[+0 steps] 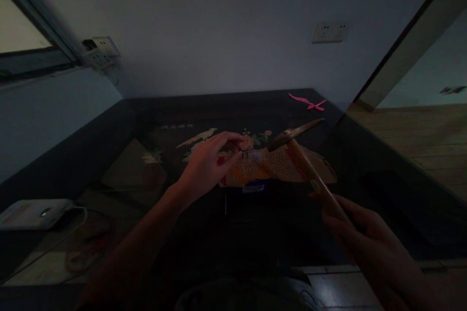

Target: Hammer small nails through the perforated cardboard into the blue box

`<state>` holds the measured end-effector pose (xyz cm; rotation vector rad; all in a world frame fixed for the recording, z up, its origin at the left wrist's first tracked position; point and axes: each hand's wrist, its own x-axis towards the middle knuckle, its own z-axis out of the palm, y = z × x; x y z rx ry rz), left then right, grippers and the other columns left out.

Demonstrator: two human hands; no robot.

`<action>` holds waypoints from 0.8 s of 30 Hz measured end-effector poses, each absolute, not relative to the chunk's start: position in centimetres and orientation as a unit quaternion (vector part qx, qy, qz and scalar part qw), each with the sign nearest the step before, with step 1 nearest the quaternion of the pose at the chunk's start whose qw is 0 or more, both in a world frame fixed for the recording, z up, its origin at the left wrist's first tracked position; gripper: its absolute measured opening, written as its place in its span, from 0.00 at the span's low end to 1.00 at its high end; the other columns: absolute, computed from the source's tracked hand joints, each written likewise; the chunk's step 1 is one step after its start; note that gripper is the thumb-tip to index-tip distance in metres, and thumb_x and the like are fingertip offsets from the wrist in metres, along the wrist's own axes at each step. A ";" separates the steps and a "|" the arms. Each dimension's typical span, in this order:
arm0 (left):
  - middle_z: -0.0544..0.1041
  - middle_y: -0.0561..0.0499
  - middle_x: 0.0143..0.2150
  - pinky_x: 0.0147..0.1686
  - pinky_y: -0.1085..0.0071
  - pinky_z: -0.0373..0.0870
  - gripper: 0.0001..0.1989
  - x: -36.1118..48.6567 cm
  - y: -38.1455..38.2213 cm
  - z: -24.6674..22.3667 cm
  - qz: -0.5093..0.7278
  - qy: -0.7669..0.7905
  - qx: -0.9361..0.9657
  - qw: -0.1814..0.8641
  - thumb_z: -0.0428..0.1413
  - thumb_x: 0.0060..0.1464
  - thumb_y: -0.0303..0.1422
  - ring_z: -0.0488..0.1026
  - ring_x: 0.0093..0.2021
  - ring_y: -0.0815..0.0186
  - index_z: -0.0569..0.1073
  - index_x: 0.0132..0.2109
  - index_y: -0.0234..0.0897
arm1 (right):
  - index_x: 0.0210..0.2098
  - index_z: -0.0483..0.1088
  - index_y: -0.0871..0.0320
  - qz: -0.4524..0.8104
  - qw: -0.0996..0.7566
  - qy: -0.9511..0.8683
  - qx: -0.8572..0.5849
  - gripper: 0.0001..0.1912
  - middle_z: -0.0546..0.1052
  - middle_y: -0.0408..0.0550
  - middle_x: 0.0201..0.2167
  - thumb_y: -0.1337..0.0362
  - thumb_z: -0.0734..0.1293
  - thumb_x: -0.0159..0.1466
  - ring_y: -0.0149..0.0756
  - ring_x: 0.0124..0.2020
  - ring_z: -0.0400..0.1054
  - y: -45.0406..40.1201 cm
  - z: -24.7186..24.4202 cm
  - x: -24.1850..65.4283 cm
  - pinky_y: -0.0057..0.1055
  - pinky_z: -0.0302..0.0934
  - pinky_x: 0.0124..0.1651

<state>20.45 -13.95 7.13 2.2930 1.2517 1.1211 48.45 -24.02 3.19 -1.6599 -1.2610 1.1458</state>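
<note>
A hammer [310,170] with a pale wooden handle is held in my right hand [355,223], its dark metal head raised near the right part of a patterned piece [280,164]. That piece is tan with dark spots, orange patches and red bands, and lies at the middle of the dark tabletop. My left hand [215,155] rests at its left end, thumb and forefinger close together; whatever is between the fingertips is too small and dark to make out. Under the near edge of the piece shows a blue item [254,186] with a white label.
Dark table [164,107] with a printed bird and flowers. A pink ribbon [309,104] lies at the back right. At the left are a white power bank [36,214] and its cable [78,216]. Wall sockets [330,32] are beyond the table.
</note>
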 end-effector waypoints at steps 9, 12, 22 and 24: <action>0.78 0.51 0.32 0.29 0.75 0.64 0.10 17.9 -19.4 2.5 0.037 0.544 0.798 0.255 0.51 0.57 0.36 0.74 0.31 0.66 0.76 0.36 0.39 | 0.51 0.69 0.53 0.497 0.440 -0.439 -0.606 0.25 0.63 0.40 0.23 0.52 0.70 0.56 0.27 0.16 0.53 -24.0 1.5 47.5 0.23 0.49 0.15; 0.78 0.47 0.36 0.31 0.72 0.65 0.10 18.8 -18.5 -0.1 -0.015 0.614 0.767 0.186 0.51 0.57 0.37 0.75 0.34 0.62 0.75 0.36 0.38 | 0.49 0.69 0.53 0.508 0.448 -0.436 -0.592 0.24 0.61 0.38 0.21 0.52 0.69 0.56 0.27 0.15 0.52 -24.2 1.2 47.5 0.23 0.48 0.14; 0.77 0.40 0.41 0.33 0.67 0.69 0.12 20.2 -18.0 -0.4 -0.102 0.626 0.767 0.099 0.46 0.57 0.26 0.77 0.39 0.56 0.73 0.43 0.34 | 0.48 0.70 0.51 0.518 0.449 -0.435 -0.585 0.22 0.62 0.38 0.21 0.53 0.70 0.56 0.25 0.15 0.51 -24.8 1.2 47.7 0.22 0.48 0.15; 0.77 0.39 0.41 0.34 0.66 0.69 0.12 19.9 -18.1 -0.4 -0.108 0.616 0.775 0.089 0.46 0.56 0.24 0.76 0.39 0.55 0.73 0.42 0.33 | 0.48 0.70 0.50 0.520 0.453 -0.428 -0.583 0.21 0.62 0.38 0.22 0.54 0.70 0.56 0.25 0.16 0.52 -24.8 1.1 47.7 0.22 0.48 0.15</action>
